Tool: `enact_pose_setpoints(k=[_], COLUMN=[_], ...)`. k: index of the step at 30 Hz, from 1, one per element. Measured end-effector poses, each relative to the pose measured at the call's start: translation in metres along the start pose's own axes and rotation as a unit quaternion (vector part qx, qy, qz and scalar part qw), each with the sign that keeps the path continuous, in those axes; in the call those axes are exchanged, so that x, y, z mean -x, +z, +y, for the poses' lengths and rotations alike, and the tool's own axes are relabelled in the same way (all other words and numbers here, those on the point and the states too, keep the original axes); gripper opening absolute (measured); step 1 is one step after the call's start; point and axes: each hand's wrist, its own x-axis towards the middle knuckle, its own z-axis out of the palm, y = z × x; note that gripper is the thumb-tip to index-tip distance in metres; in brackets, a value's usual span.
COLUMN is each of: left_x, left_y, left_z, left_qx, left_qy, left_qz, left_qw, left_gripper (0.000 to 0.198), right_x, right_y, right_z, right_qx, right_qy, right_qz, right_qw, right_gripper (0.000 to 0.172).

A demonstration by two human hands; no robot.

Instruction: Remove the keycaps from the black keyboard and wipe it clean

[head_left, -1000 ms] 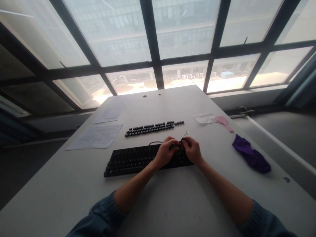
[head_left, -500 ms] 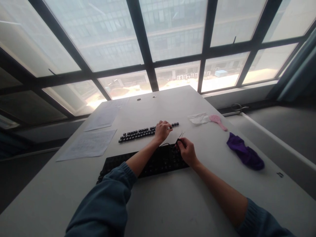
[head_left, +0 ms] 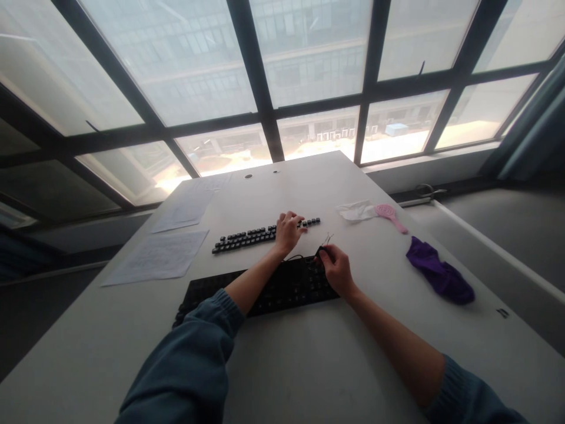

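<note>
A black keyboard [head_left: 282, 288] lies on the white table, partly covered by my left forearm. Beyond it, loose black keycaps [head_left: 247, 237] are lined up in rows. My left hand [head_left: 288, 232] is over the right part of these rows, thumb and index finger apart, with keycaps close to the fingertips. Above the keyboard's right end, my right hand [head_left: 338, 270] grips a wire keycap puller [head_left: 321, 251] by its dark handle, its thin wire prongs pointing up and away. The fingers hide part of the handle.
Printed paper sheets [head_left: 156, 257] lie at the left. To the right are a white tissue [head_left: 355, 211], a pink hairbrush [head_left: 391, 218], a purple cloth [head_left: 439, 271] and a small dark mark or object [head_left: 502, 312]. Large windows stand behind the table.
My left thumb and index finger have parted beside the keycap row. My right hand stays almost in place, with the puller's prongs tilted slightly further right.
</note>
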Motion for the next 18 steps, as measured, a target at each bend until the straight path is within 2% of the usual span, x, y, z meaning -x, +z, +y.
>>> enact_pose_setpoints(k=[4,8,13,18], left_x=[0.022,0.061,0.102,0.115], left_y=[-0.027,-0.047,-0.042,-0.031], left_z=[0.012,0.029,0.041,0.041], left_qx=[0.033,0.077,0.106,0.113], left_qy=[0.015,0.047,0.026,0.015], left_qz=[0.022,0.0,-0.03,-0.034], left_qw=[0.999,0.996,0.994,0.993], left_gripper=[0.017,0.015,0.02,0.023], right_x=[-0.001,0.0,0.0,-0.001], right_y=[-0.006,-0.007,-0.007,-0.01], right_z=[0.0,-0.003,-0.01,-0.019], right_qx=[0.04,0.079,0.138,0.206], right_qy=[-0.026,-0.046,-0.076,-0.097], right_qz=[-0.012,-0.039,-0.083,-0.124], right_qw=[0.999,0.995,0.984,0.966], right_gripper=[0.023,0.021,0.016,0.017])
